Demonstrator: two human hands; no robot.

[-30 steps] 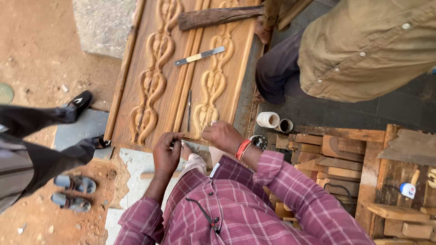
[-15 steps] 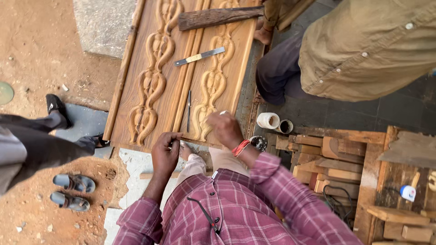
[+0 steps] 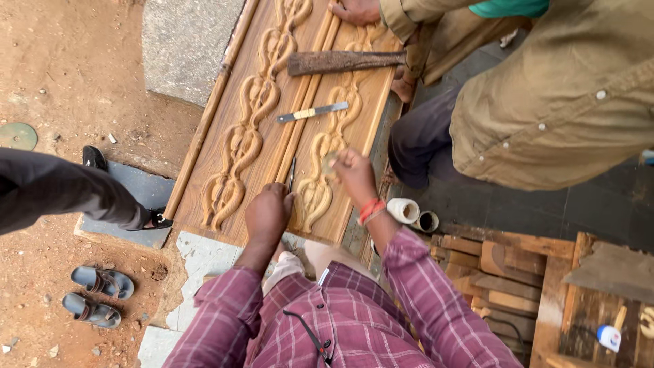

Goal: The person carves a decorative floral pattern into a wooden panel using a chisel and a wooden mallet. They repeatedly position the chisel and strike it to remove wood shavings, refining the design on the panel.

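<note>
While the left hand rests curled on the near end of the carved panel, its fingers together beside a thin dark tool that lies in the groove between the two carved strips, the right hand sits on the right strip with its fingers pinched on a small pale piece pressed against the carving. Farther up the panel lie a chisel and a rough wooden block, a co-worker's hand rests at its far end, and two small cups stand just off its near right corner
</note>
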